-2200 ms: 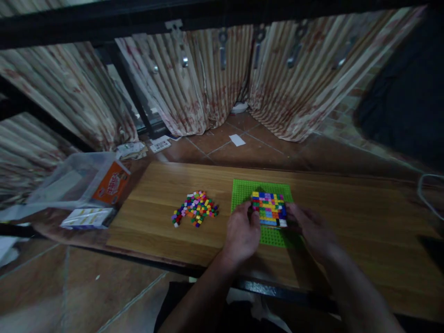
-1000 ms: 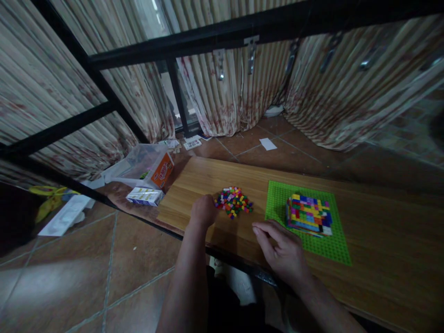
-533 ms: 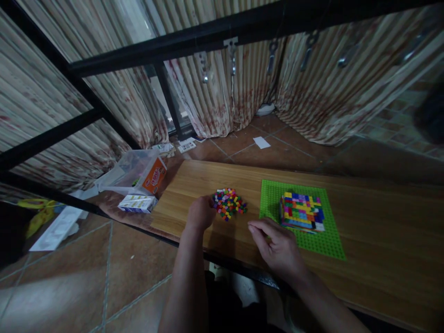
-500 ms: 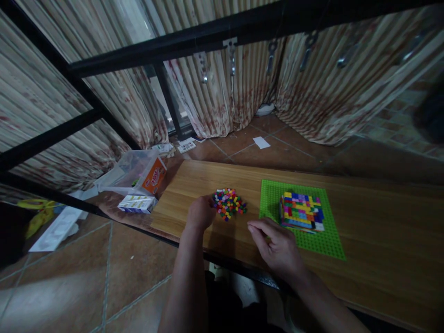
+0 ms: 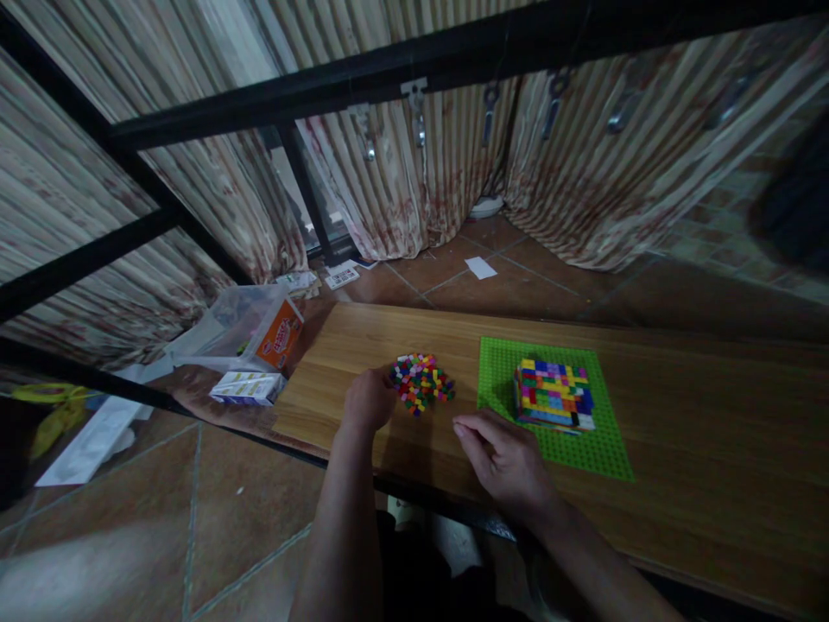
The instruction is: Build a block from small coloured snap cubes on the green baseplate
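A loose heap of small coloured toy bricks (image 5: pixel 420 380) lies on the wooden bench. At its left edge is my left hand (image 5: pixel 369 401), curled, with the back of the hand hiding most of the fingers and anything between them. My right hand (image 5: pixel 502 453) is closed in a pinch just above the bench, between the heap and the green baseplate (image 5: pixel 612 445). Whatever its fingertips hold is too small to make out. On the baseplate stands a block built of many-coloured bricks (image 5: pixel 553 393), a little beyond my right hand and apart from it.
The wooden bench (image 5: pixel 699 415) runs off to the right. Left of it are a clear plastic box (image 5: pixel 226 315) with an orange label and a small white carton (image 5: pixel 248 388). A dark metal frame (image 5: pixel 272 95) crosses before striped curtains (image 5: pixel 570 190). White paper (image 5: pixel 480 268) lies on the tiles.
The whole view has shifted slightly, so the bench and its contents appear a little further left. Both hands keep nearly the same places relative to the heap and the baseplate.
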Motion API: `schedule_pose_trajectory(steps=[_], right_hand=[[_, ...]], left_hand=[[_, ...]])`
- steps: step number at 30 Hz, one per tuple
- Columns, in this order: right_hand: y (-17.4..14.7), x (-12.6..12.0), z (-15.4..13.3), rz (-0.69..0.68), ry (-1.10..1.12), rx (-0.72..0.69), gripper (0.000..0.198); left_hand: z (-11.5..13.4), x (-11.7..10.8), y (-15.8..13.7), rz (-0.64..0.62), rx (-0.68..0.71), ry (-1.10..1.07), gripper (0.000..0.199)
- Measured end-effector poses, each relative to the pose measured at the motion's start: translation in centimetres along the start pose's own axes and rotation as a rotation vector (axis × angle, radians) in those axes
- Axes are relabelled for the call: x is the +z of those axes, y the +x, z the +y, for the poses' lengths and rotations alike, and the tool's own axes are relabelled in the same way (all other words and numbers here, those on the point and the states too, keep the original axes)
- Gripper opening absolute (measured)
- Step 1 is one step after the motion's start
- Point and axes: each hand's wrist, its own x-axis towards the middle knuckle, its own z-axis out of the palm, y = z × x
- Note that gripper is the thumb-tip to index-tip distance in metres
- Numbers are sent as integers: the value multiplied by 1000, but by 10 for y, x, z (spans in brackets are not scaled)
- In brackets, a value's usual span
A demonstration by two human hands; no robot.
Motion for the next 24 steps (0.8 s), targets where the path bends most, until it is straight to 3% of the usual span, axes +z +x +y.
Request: schedule_pose_trajectory(steps=[8,12,16,19,21,24], right_hand=[[1,-2,1,32,-16,-13,18],[2,-7,0,77,-19,14,18],[3,-15,2,157,-28,42,18],[3,-20,4,196,-38,69,19],[3,-23,6,221,-46,99,19],[2,-29,9,240,-47,134,18]], left_hand=[[-1,-6,-2,100,-13,-18,15],[13,-4,-8,124,108,-238,15],[43,12,-19,-83,294,-643,12],[66,22,-28,-272,288,-822,8],[75,26,-31,-319,283,-855,6],[78,30,-27,-291,287,-799,5]])
